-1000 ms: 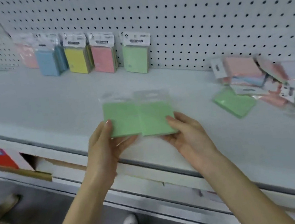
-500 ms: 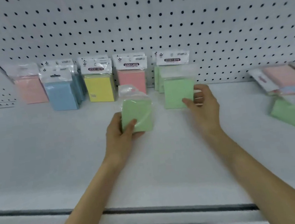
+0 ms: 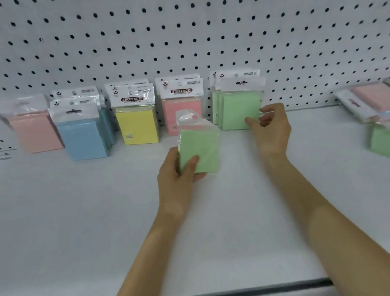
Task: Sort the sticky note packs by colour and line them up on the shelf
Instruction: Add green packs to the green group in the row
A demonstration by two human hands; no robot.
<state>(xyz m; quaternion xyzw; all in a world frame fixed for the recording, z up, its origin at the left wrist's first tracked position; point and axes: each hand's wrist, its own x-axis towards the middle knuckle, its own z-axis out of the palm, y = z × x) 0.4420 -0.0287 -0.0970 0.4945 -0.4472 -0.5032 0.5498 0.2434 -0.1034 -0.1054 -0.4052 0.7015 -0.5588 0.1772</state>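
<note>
White pegboard (image 3: 198,24) backs the shelf (image 3: 77,236), where the green row (image 3: 216,110) now includes the front pack (image 3: 241,111) my right hand (image 3: 270,133) carried, thumb at its corner, grip unclear. My left hand (image 3: 176,182) still grips a wrapped green pack (image 3: 199,152) before the pink row (image 3: 181,107).

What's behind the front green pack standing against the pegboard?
More green packs stand behind the front green pack: their left edges and header cards show. Their faces are covered, so the count is unclear. The pegboard backs them.
</note>
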